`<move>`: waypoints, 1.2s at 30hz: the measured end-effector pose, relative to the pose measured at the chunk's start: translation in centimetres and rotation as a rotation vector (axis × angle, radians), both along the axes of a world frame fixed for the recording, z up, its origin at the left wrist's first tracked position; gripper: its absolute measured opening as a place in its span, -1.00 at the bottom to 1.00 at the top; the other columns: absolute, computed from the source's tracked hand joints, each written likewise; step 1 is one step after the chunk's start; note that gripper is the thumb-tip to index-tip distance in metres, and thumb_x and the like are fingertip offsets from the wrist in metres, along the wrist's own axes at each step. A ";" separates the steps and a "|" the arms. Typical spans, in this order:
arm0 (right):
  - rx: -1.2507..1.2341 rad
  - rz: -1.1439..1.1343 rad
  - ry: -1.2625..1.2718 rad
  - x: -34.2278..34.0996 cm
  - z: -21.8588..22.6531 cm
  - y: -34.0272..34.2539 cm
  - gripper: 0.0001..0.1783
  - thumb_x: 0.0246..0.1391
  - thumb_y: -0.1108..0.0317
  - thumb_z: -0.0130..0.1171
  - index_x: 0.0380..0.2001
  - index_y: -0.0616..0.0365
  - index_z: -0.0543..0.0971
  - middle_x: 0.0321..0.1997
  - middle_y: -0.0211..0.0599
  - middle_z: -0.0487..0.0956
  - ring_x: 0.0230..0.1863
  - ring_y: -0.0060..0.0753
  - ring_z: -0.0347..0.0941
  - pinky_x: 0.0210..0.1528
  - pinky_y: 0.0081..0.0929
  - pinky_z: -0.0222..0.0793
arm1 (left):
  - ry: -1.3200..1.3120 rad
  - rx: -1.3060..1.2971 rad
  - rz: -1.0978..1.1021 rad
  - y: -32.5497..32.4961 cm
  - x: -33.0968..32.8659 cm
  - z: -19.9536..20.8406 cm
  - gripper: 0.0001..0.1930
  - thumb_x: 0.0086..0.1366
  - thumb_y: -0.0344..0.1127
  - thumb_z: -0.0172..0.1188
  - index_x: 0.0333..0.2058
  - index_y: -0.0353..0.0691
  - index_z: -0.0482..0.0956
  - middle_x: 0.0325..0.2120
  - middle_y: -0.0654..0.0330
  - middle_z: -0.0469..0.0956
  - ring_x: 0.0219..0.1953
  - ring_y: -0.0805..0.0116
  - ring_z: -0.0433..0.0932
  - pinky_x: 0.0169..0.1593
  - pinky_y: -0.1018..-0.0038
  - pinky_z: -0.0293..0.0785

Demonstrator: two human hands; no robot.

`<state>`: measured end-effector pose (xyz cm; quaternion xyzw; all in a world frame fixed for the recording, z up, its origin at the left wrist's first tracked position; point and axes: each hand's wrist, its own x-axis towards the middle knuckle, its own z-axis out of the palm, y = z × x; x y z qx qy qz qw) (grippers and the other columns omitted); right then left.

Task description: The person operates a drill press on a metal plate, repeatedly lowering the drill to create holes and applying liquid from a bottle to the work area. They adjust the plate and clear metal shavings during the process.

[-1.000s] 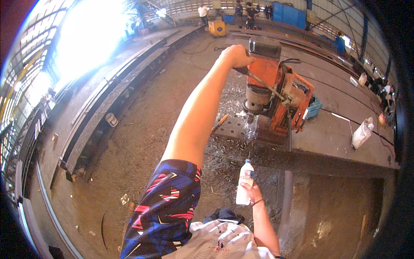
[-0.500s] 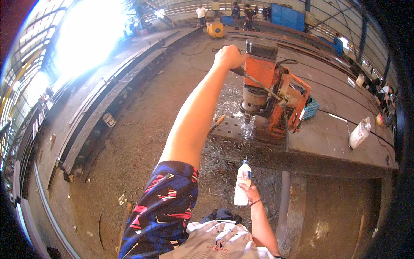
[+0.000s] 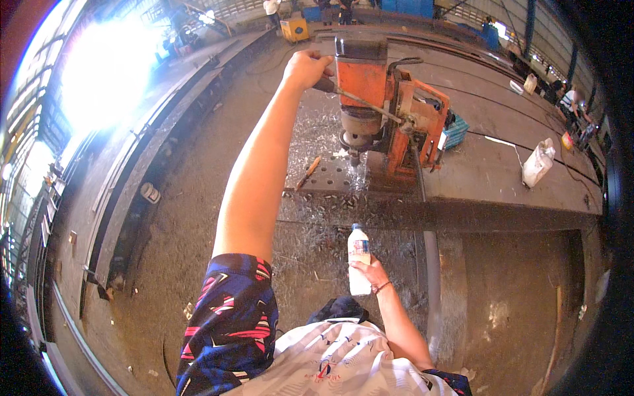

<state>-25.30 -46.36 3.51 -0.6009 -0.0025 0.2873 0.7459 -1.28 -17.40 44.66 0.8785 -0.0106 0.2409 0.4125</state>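
Fingers of the right hand are wrapped round a pale bottle, nearly upright in front of the metal table. Beyond it, an orange drill stands on the table; the left hand is at its dark handle, though I can't tell whether those fingers close around it. Farther right sits a white container; well behind, a yellow box.

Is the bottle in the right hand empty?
No, it seems: the bottle in the right hand looks milky white below its label. I cannot tell how full.
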 end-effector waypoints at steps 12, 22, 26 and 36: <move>0.027 -0.020 0.200 0.4 2.1 0.6 -0.70 0.00 0.40 0.29 -0.16 0.19 0.55 -0.40 -0.23 0.63 -0.47 -0.26 0.62 -0.42 -0.30 0.59 | -0.081 -0.387 -0.202 0.7 0.1 -1.2 -0.66 0.28 -0.24 0.24 -0.16 -0.44 0.54 -0.40 0.03 0.69 -0.41 0.39 0.67 -0.30 0.48 0.58; 0.036 0.011 0.187 2.7 1.6 1.2 -0.69 -0.01 0.38 0.29 -0.16 0.21 0.57 -0.39 -0.24 0.64 -0.47 -0.27 0.62 -0.42 -0.30 0.59 | -0.303 -0.705 -0.296 -0.4 -1.6 -1.7 -0.74 0.31 -0.31 0.22 -0.18 -0.42 0.47 -0.37 -0.06 0.66 -0.39 0.22 0.68 -0.30 0.40 0.61; 0.015 0.002 0.146 4.2 1.2 1.4 -0.67 0.02 0.35 0.27 -0.13 0.20 0.53 -0.38 -0.16 0.64 -0.44 -0.21 0.63 -0.41 -0.26 0.59 | -0.453 -0.951 -0.335 -1.2 -2.1 -3.1 -0.75 0.28 -0.27 0.26 -0.22 -0.34 0.49 -0.48 0.06 0.60 -0.47 0.25 0.62 -0.34 0.40 0.59; -0.001 -0.044 0.216 5.9 2.1 3.5 -0.70 0.01 0.32 0.31 -0.17 0.15 0.57 -0.40 -0.24 0.64 -0.47 -0.28 0.61 -0.42 -0.31 0.58 | -0.501 -0.528 -0.146 -10.1 -0.9 5.7 -0.56 0.30 -0.05 0.20 -0.58 -0.33 0.50 -0.76 0.18 0.41 -0.65 0.45 0.41 -0.49 0.41 0.34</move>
